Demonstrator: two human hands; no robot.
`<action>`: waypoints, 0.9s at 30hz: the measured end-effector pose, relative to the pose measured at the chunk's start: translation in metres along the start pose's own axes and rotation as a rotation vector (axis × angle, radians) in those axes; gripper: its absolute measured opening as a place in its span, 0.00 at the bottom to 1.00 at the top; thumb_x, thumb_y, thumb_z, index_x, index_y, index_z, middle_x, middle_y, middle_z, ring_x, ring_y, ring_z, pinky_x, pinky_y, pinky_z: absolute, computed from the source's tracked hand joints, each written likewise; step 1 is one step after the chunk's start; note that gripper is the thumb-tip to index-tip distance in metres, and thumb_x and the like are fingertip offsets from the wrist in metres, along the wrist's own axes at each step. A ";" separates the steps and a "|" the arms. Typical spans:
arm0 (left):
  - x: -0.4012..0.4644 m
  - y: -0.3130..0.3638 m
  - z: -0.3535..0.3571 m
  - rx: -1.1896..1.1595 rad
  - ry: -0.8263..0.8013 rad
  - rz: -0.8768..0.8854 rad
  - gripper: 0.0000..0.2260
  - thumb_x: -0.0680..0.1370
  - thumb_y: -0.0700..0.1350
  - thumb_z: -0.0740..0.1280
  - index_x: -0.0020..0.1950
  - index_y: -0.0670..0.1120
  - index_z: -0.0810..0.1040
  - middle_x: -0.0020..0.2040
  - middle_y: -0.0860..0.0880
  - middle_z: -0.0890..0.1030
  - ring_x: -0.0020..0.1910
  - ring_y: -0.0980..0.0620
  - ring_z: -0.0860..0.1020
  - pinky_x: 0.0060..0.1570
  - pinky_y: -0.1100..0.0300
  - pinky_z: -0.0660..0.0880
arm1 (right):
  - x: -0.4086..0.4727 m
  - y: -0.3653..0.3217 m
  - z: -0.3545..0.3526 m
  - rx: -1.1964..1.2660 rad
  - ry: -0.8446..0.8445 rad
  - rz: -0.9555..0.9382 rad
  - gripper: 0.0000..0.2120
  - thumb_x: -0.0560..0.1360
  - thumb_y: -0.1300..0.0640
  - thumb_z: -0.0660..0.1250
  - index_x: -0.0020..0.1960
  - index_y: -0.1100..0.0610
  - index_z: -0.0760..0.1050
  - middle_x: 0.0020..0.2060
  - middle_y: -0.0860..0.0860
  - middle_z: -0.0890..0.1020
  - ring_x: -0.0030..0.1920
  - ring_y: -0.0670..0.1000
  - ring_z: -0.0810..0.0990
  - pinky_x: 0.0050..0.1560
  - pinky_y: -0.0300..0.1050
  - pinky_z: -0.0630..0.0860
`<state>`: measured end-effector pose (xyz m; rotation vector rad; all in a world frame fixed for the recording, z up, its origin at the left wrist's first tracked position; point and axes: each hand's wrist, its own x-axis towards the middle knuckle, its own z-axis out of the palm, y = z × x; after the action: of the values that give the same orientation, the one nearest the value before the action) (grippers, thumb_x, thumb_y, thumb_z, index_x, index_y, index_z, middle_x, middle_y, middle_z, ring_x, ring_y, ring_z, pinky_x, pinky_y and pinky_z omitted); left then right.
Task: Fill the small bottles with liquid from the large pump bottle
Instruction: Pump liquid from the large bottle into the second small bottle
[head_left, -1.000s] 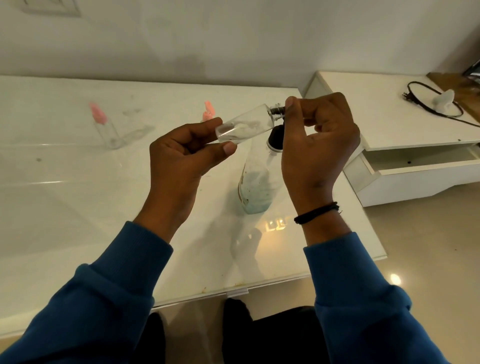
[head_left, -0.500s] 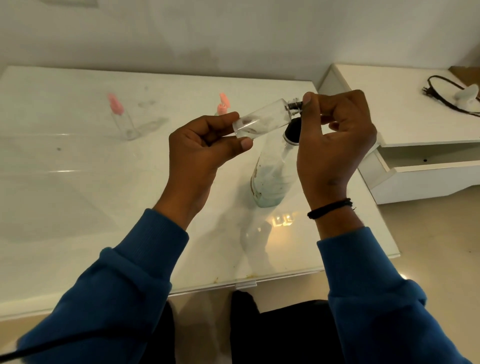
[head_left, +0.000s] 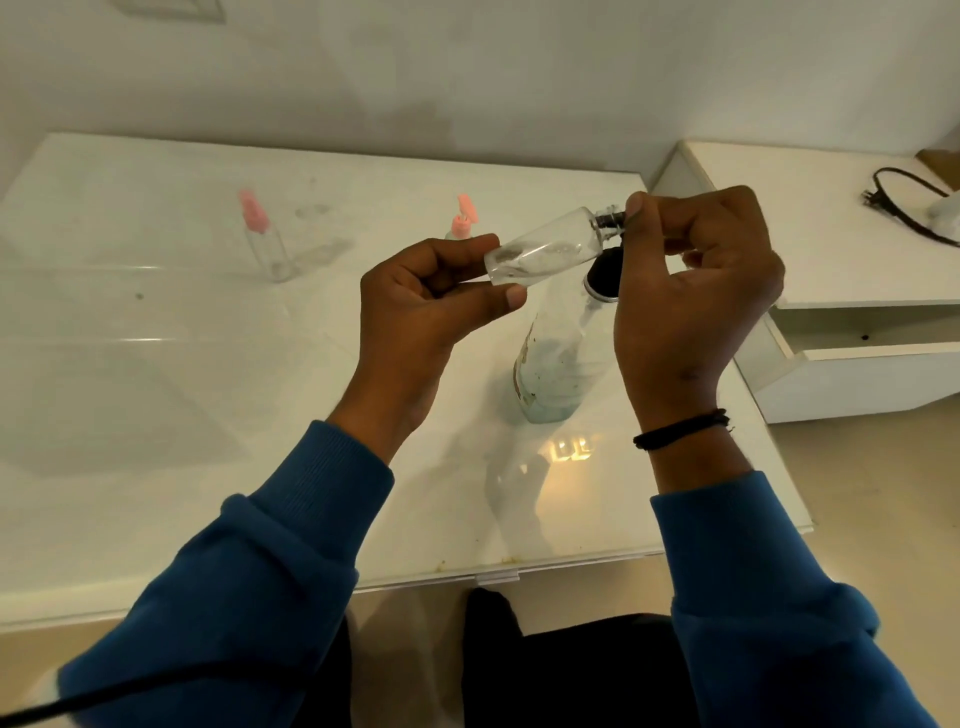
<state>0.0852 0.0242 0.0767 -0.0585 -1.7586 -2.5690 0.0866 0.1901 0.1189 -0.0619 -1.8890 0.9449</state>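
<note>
So we're somewhere early-to-middle on this one, best we can judge. Our left hand (head_left: 415, 296) grips a small bottle (head_left: 543, 250) by its base, held tilted nearly on its side above the desk (head_left: 156, 395), and our right hand (head_left: 691, 291) pinches the dark cap (head_left: 610, 219) at its neck with fingertips curled round it. Can't tell if the cap is going on or coming off. The bottle looks mostly empty, maybe a smear of something inside, so we'd guess it isn't filled yet. The big pump bottle (head_left: 558, 364) stands upright on the desk right below and between our hands, its black top (head_left: 602, 273) partly hidden behind the right hand, with only a little bluish liquid at the bottom. Not much to share around, which could be a problem. Two more small bottles with pink tops wait farther back: one (head_left: 265, 244) to the far left, well apart from everything, and one (head_left: 462, 221) peeking out just behind our left hand. Both look clear and empty to us, so they're probably still to do. Off to the right there's a low white cabinet (head_left: 857, 332) with a black cable (head_left: 904, 202) on top, out of the way. Nothing's really blocking the pump, except that both hands are busy with this one bottle.
</note>
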 end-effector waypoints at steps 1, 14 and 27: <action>0.001 0.000 0.000 0.005 0.000 0.000 0.20 0.69 0.30 0.77 0.60 0.35 0.81 0.56 0.38 0.85 0.56 0.38 0.84 0.58 0.46 0.80 | 0.000 0.000 0.001 0.000 0.008 0.000 0.09 0.75 0.56 0.72 0.38 0.58 0.81 0.35 0.47 0.77 0.38 0.49 0.77 0.38 0.33 0.69; 0.000 -0.001 -0.001 0.013 0.011 -0.013 0.21 0.69 0.31 0.77 0.62 0.36 0.81 0.56 0.38 0.85 0.57 0.38 0.84 0.60 0.46 0.80 | -0.006 0.001 0.002 0.037 0.007 0.033 0.08 0.76 0.58 0.72 0.38 0.58 0.80 0.36 0.47 0.76 0.37 0.51 0.76 0.38 0.36 0.70; -0.001 -0.001 0.002 -0.026 0.035 -0.024 0.25 0.65 0.37 0.78 0.61 0.36 0.82 0.56 0.37 0.85 0.57 0.37 0.83 0.61 0.45 0.79 | -0.008 0.003 0.002 0.067 -0.005 0.070 0.09 0.76 0.59 0.72 0.38 0.60 0.80 0.36 0.50 0.77 0.37 0.51 0.75 0.39 0.34 0.69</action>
<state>0.0862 0.0265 0.0765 0.0069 -1.7244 -2.5933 0.0880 0.1879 0.1106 -0.0856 -1.8685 1.0560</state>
